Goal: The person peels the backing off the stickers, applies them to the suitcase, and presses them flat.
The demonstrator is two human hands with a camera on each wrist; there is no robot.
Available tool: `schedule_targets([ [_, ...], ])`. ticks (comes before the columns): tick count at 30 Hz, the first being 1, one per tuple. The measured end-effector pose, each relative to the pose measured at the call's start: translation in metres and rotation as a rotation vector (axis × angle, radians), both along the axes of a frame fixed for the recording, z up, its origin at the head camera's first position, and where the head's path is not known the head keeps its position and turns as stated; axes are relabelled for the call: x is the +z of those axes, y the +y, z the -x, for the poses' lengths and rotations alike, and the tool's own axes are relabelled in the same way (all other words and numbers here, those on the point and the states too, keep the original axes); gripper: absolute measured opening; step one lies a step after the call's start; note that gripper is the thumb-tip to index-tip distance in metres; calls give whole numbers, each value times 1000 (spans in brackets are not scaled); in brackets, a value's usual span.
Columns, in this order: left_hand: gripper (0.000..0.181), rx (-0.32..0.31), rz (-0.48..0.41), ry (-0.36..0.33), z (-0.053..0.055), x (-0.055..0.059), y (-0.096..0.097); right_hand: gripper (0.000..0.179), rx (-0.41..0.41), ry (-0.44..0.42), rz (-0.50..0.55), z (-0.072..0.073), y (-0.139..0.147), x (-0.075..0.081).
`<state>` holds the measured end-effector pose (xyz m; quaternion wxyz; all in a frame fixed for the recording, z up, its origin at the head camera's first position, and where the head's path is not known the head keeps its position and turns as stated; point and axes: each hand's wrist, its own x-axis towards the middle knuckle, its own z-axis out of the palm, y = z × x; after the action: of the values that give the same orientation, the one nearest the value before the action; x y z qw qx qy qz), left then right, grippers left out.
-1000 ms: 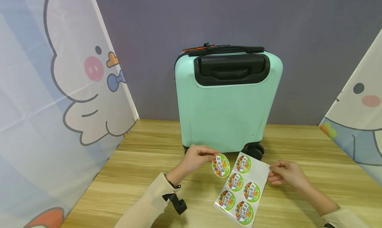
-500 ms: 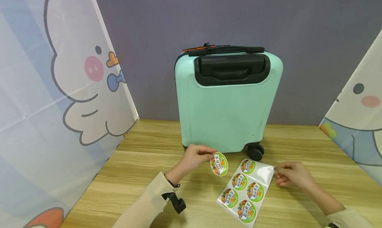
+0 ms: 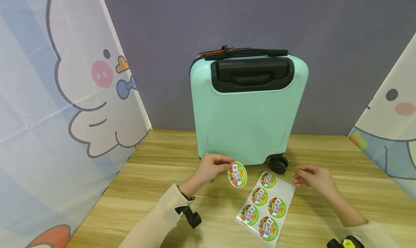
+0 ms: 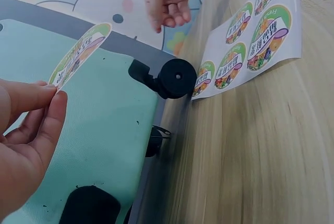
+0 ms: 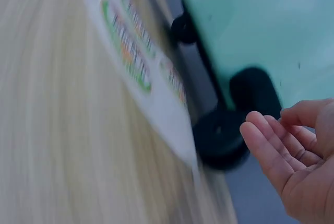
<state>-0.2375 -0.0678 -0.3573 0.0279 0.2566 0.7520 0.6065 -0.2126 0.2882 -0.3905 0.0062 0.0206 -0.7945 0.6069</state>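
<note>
My left hand (image 3: 211,168) pinches a round fruit sticker (image 3: 237,175) by its edge, between thumb and fingertips. In the left wrist view the sticker (image 4: 79,56) stands out tilted from the fingers, in front of the suitcase. A white sticker sheet (image 3: 287,190) lies on the table with several similar stickers on it. My right hand (image 3: 316,181) is just beyond the sheet's right corner. The right wrist view shows that hand (image 5: 300,153) apart from the sheet (image 5: 167,125), fingers loosely bent and nothing held.
A mint-green suitcase (image 3: 245,125) stands upright at the back of the wooden table (image 3: 156,204), against a grey panel (image 3: 156,53). One black wheel (image 3: 278,165) sits close to the sheet's far end. Cartoon cloths (image 3: 35,132) hang at both sides.
My right hand has let go of the sheet's corner, and the sheet has slid slightly toward me and settled on the table. The left hand has shifted a little left and up with the sticker.
</note>
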Motion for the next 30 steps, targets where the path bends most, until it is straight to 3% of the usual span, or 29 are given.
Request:
schedule_targets([
  [6,20,-16,-11,-12,2,0,1,29,35,56,128,0,-25,5],
  [11,20,-18,-5,1,3,1,2,14,125,98,184,-1,-45,3],
  [17,23,-27,1,12,2,4,3,16,207,91,231,-5,-70,7],
  [25,26,-53,-23,9,2,5,6,17,383,110,330,-10,-96,8],
  [30,27,-72,-35,14,2,4,6,26,389,106,314,-12,-108,9],
])
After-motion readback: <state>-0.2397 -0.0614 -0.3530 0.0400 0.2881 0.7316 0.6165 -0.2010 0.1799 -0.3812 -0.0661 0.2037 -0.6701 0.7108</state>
